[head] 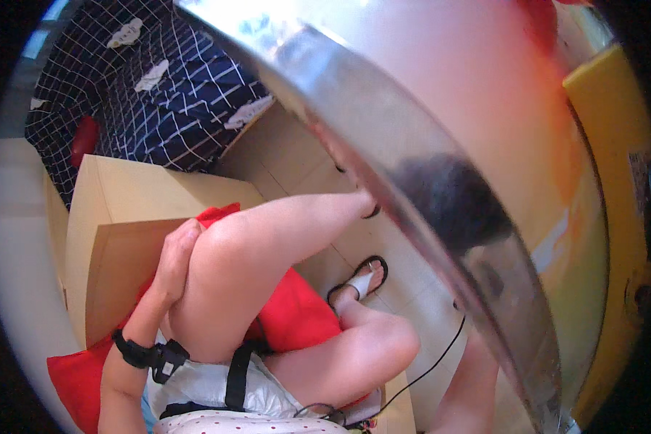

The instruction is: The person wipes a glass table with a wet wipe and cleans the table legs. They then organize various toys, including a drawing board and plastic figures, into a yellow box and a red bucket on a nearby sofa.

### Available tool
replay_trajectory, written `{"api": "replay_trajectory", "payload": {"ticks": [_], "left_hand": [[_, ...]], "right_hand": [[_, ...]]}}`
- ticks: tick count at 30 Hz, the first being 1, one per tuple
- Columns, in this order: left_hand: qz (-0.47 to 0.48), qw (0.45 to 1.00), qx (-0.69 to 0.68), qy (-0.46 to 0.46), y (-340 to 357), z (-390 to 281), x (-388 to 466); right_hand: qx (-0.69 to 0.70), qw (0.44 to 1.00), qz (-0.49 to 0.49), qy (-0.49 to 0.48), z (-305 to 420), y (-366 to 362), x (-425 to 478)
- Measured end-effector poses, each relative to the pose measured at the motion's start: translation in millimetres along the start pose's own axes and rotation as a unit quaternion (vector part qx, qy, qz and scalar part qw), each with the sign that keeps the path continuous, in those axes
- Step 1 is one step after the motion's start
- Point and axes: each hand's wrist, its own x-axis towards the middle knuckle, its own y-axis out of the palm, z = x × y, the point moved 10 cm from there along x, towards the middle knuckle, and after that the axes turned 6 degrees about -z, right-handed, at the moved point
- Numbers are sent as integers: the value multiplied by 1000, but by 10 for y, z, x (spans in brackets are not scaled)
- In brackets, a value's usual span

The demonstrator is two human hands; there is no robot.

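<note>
My left hand (180, 249) rests against the outer side of my bent left knee (217, 244); its fingers are partly hidden, and I see no object in it. A black strap with a small device (154, 358) is around that forearm. My right forearm (466, 380) runs up from the lower right and passes behind a broad, shiny curved metal rim (466, 217), so my right hand is out of view. Beyond the rim lies a glossy pale surface (466, 92) with orange and red tones. A thin black cable (431, 369) runs between my lap and the rim.
Pale yellow box-like furniture (125, 200) stands at the left, by a dark blue checked cloth (179, 114). Red fabric (298, 314) lies beneath my legs. A sandalled foot (366, 279) is on the tiled floor (412, 293). A yellow panel (613, 163) borders the right.
</note>
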Motion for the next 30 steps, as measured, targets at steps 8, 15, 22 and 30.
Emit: {"api": "replay_trajectory", "payload": {"ticks": [8, 15, 22, 30], "left_hand": [[-29, 999, -6, 34, -48, 21, -117], [19, 999, 5, 48, 45, 27, -106], [-13, 990, 19, 139, 116, -98, -188], [61, 963, 114, 235, 805, -901, -510]], "right_hand": [[-1, 996, 56, -76, 364, 618, 354], [-3, 992, 76, -98, 612, 836, 452], [1, 990, 83, -116, 817, 896, 266], [17, 974, 145, -175, 1329, 740, -260]]}}
